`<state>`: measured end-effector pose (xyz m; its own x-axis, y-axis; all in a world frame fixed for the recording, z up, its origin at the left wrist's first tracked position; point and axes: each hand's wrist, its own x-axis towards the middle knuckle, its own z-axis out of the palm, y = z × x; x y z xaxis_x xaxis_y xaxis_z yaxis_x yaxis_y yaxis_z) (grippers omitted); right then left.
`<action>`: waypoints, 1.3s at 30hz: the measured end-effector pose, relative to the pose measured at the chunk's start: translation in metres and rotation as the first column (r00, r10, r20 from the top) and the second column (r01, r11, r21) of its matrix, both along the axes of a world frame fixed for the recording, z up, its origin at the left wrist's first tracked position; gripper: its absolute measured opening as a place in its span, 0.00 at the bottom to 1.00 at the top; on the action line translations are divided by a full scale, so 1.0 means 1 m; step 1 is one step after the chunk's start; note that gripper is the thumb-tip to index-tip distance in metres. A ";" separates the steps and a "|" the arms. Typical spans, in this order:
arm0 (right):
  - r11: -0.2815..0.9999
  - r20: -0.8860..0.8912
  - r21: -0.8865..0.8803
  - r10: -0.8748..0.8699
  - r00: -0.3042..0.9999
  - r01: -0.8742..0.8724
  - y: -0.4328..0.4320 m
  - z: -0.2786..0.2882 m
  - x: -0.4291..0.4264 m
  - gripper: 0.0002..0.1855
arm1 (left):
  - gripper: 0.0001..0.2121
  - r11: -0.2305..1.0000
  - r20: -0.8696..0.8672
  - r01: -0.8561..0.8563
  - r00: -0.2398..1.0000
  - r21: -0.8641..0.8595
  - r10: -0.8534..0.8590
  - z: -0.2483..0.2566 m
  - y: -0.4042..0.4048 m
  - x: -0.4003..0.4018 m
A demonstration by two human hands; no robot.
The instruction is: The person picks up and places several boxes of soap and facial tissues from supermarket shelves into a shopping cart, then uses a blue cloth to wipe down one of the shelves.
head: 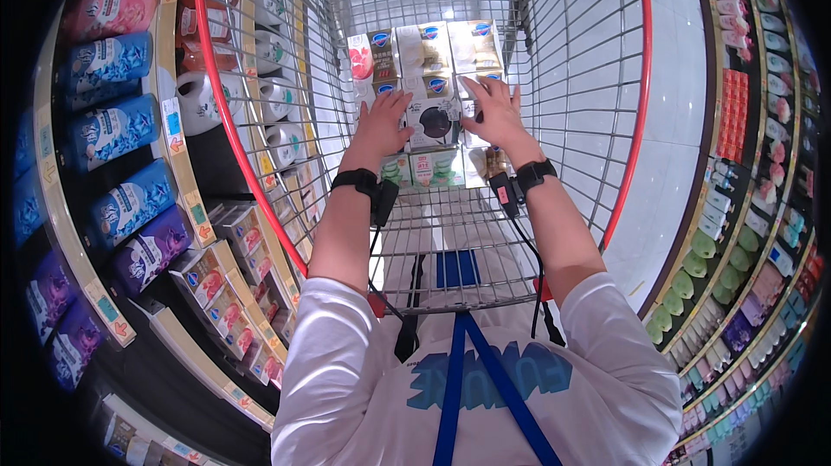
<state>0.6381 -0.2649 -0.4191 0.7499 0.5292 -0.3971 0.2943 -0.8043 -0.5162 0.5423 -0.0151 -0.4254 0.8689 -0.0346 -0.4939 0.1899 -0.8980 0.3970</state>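
Inside the wire shopping cart (500, 252), boxed soap packs stand in rows. My left hand (384, 123) rests over the packs on the left, fingers apart. Across from it, my right hand (496, 110) spreads its fingers over the packs on the right, partly covering a white box. Between my hands is a white box with a dark round print (435, 125). Gold-and-white soap packs (425, 50) and a pack with red fruit (371, 62) sit farther in. Nearer me are green-and-white soap boxes with aloe pictures (438, 169). The packs under my palms are partly hidden.
The cart has a red rim (644, 76). Close on the left, a shelf holds blue pouches (113, 125), purple pouches (152, 248), white bottles (206, 99) and boxed soaps (211, 284). Pale floor tiles (675, 89) separate the cart from right-hand racks with green items (703, 243).
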 end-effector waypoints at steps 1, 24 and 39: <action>1.000 0.006 0.001 -0.001 1.000 0.001 -0.003 0.006 0.001 0.49 | 0.36 1.000 -0.029 0.009 1.000 0.019 -0.008 0.002 -0.002 -0.001; 0.966 -0.066 -0.238 0.085 0.994 -0.098 0.009 0.066 0.006 0.60 | 0.35 0.983 0.154 -0.086 0.986 0.161 0.061 0.065 -0.029 -0.009; 0.227 0.683 0.505 0.484 0.546 -0.833 0.163 0.398 -0.302 0.20 | 0.06 0.495 0.893 -0.860 0.317 0.128 0.320 0.415 -0.024 -0.408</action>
